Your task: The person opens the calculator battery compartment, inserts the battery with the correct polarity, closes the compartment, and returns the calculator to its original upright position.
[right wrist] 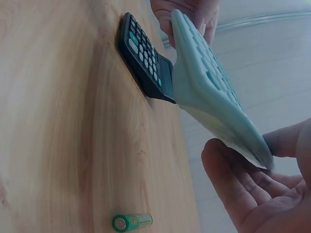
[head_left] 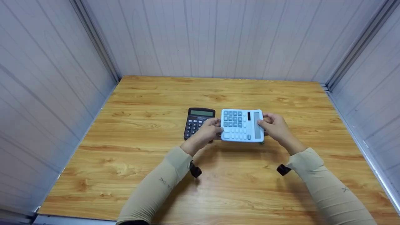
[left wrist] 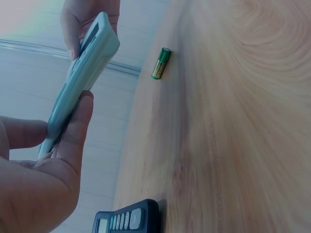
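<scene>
A light blue calculator [head_left: 232, 134] is held up off the table, turned so its display lies toward the right. My left hand [head_left: 204, 131] pinches its left end, thumb on top and fingers beneath. At the display end, my right hand [head_left: 278, 128] grips it the same way. Flat on the table behind my left hand lies a black calculator [head_left: 193, 123], partly covered by that hand. A green battery [left wrist: 161, 63] lies on the table below the light calculator; the right wrist view shows the battery [right wrist: 132, 222] too, while in the head view it is mostly hidden.
The wood-grain table [head_left: 150, 103] is enclosed by pale panelled walls [head_left: 200, 37] at the back and both sides. Black wrist cameras [head_left: 195, 169] hang below both sleeves, just above the tabletop.
</scene>
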Demonstrator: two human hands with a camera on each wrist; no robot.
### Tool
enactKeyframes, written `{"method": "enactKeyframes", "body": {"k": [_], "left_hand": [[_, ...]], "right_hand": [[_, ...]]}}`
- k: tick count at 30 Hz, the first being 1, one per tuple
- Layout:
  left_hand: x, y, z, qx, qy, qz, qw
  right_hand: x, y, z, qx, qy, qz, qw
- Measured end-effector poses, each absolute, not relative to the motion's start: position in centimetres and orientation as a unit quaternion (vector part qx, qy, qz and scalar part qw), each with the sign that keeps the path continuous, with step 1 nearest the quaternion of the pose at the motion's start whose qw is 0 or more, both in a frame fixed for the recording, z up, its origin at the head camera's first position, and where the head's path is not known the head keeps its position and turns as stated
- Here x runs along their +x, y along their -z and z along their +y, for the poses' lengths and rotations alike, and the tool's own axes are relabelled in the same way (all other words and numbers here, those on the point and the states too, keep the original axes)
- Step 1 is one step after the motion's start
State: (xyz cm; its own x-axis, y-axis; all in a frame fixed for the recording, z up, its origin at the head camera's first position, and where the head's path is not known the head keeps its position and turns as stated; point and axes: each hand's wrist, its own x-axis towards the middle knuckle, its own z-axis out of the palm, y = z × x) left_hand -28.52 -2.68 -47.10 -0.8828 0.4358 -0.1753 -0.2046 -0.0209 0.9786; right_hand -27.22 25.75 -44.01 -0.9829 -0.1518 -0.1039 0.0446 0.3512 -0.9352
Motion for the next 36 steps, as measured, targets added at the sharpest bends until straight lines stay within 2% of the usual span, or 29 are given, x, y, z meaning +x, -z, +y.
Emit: {"method": "enactKeyframes", "body": {"k": [11, 19, 25, 30, 36], "left_hand": [[-28.3, 46.3, -3.3, 0.086, -0.727, 0.635, 0.244], [-28.6, 46.5, -4.0, 0.103, -0.719, 0.654, 0.213], [-28.6, 46.8, -4.5, 0.157, -0.652, 0.731, 0.13], [-28.4, 47.0, -4.7, 0.247, -0.552, 0.795, 0.037], [-27.9, 46.6, -4.6, 0.342, -0.428, 0.835, -0.049]], "right_hand": [[-27.3, 43.2, 25.8, -0.007, 0.591, 0.801, 0.093], [-27.6, 42.2, 26.4, 0.004, 0.59, 0.798, 0.122], [-27.7, 41.8, 26.5, 0.017, 0.614, 0.776, 0.14], [-27.9, 41.9, 26.4, 0.015, 0.638, 0.755, 0.148], [-27.9, 42.0, 26.3, 0.01, 0.64, 0.751, 0.163]]}}
